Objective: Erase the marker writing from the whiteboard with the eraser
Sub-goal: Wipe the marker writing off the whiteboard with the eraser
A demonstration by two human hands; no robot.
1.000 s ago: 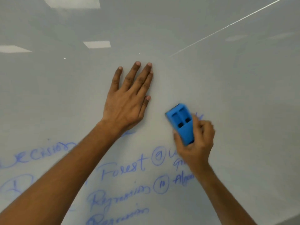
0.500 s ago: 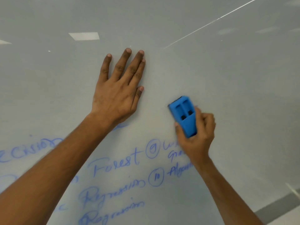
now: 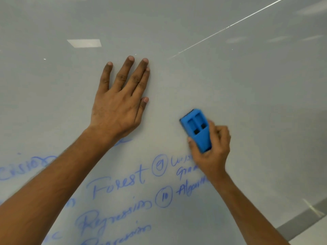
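Observation:
A glossy whiteboard [image 3: 247, 103] fills the view. Blue marker writing [image 3: 120, 184] covers its lower left part: words such as "Forest" and "Regression", and circled numbers. My left hand [image 3: 118, 101] lies flat on the board above the writing, fingers spread, holding nothing. My right hand [image 3: 212, 149] grips a blue eraser [image 3: 196, 129] and presses it against the board, just above the right end of the writing. My right hand and forearm hide part of the words on the right.
Ceiling lights reflect in the upper board [image 3: 84, 43]. A thin seam line [image 3: 230, 25] runs diagonally across the upper right. A grey board edge or frame [image 3: 300, 221] shows at the lower right corner.
The blue marks beside the eraser at its right are gone. My right hand with the eraser has shifted slightly on the board; my left hand stays flat in place.

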